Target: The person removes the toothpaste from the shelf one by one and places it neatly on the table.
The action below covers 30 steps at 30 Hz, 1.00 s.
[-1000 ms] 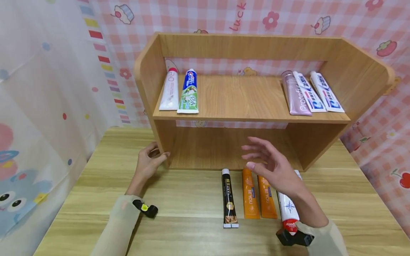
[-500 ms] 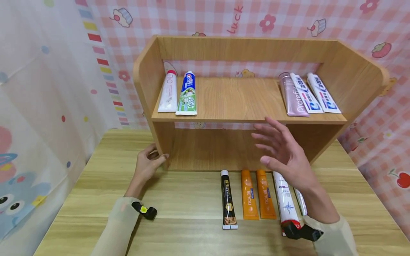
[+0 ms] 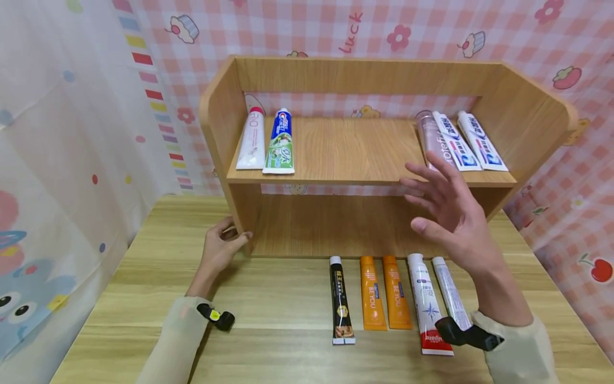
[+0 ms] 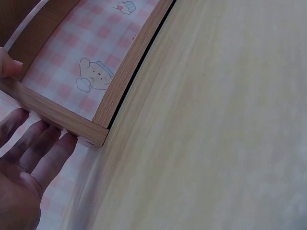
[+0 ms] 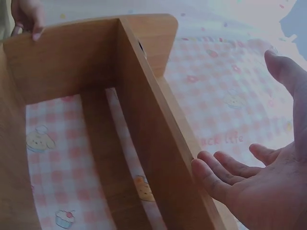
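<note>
My left hand (image 3: 222, 246) grips the lower left side panel of a two-tier wooden shelf (image 3: 336, 181). In the left wrist view its thumb (image 4: 9, 66) lies on one face of the panel and the fingers (image 4: 53, 155) on the other. My right hand (image 3: 453, 213) hangs in the air in front of the shelf's right part, holding nothing, with fingers spread and thumb apart. It overlaps the mauve tube (image 3: 428, 128) in the head view. Beside that tube on the upper tier lie two white-and-blue toothpaste tubes, the inner one (image 3: 455, 141) and the outer one (image 3: 482, 141).
At the upper tier's left lie a white tube (image 3: 251, 141) and a blue-green Crest toothpaste (image 3: 280, 144). Before the shelf, on the table (image 3: 268, 320), are a black tube (image 3: 341, 301), two orange tubes (image 3: 372, 293), a white-red Colgate tube (image 3: 428, 301) and a slim pale tube (image 3: 451, 290).
My right hand has moved right and up from over the tubes on the table to before the upper tier. The pale tube at far right has come into sight. My left hand has stayed.
</note>
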Tool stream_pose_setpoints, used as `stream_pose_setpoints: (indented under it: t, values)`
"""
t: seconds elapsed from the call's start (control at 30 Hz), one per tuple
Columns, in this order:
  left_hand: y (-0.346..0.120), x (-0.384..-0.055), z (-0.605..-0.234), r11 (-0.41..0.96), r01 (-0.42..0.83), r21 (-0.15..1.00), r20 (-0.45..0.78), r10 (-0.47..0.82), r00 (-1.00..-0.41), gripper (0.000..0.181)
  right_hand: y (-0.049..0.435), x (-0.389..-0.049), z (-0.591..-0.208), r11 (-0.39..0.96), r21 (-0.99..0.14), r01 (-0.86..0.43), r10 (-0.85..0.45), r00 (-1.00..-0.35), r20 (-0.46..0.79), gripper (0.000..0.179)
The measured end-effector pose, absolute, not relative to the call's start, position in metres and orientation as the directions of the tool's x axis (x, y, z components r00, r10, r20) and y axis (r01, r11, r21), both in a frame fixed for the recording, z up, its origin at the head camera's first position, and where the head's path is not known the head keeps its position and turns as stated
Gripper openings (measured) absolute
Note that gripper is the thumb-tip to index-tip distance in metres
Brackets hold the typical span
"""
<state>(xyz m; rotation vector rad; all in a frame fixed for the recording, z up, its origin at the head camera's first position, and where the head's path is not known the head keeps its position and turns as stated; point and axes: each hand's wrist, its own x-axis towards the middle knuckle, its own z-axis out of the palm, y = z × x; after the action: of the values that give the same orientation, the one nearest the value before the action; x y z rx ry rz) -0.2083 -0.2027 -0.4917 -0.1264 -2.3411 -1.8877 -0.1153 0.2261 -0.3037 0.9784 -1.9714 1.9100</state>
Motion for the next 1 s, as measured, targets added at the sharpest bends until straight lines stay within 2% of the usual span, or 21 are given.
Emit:
stream_pose_setpoints:
  t: [0.43, 0.57, 0.87, 1.0]
  values:
    - [-0.202, -0.208, -0.492, 0.186, 0.140, 0.973, 0.146, -0.015, -0.989, 0.045, 0.257, -0.133, -0.271, -0.024, -0.827, -0.561, -0.247, -0.799, 0.549, 0.087]
    - [-0.202, -0.208, -0.491, 0.175, 0.140, 0.974, 0.145, -0.016, -0.989, 0.044, 0.263, -0.140, -0.262, 0.018, -0.852, -0.523, -0.219, -0.834, 0.507, 0.086]
    - [-0.203, -0.207, -0.492, 0.188, 0.130, 0.974, 0.136, -0.017, -0.991, 0.043, 0.274, -0.160, -0.249, 0.255, -0.884, -0.391, -0.159, -0.919, 0.361, 0.087]
    - [-0.202, -0.207, -0.491, 0.176, 0.132, 0.975, 0.137, -0.013, -0.991, 0.043, 0.279, -0.169, -0.243, 0.429, -0.849, -0.308, -0.135, -0.951, 0.277, 0.086]
